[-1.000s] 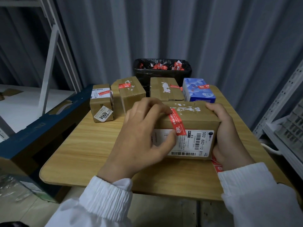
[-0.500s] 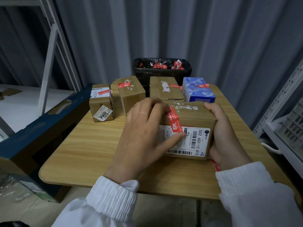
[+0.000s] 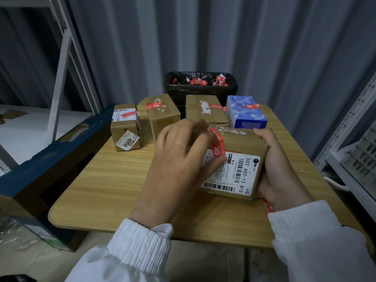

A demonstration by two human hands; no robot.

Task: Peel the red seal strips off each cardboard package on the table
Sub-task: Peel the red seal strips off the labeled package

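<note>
Red seal strip (image 3: 217, 147) in pinch of left fingers (image 3: 191, 131); cardboard package (image 3: 244, 143) within curled right fingers (image 3: 262, 133)

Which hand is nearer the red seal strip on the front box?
Left. The left hand pinches the red seal strip; the right hand grips the front box at its right end.

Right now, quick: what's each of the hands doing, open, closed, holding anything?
Left hand: closed, pinching the red seal strip.
Right hand: closed, gripping the cardboard package at its right end.
</note>
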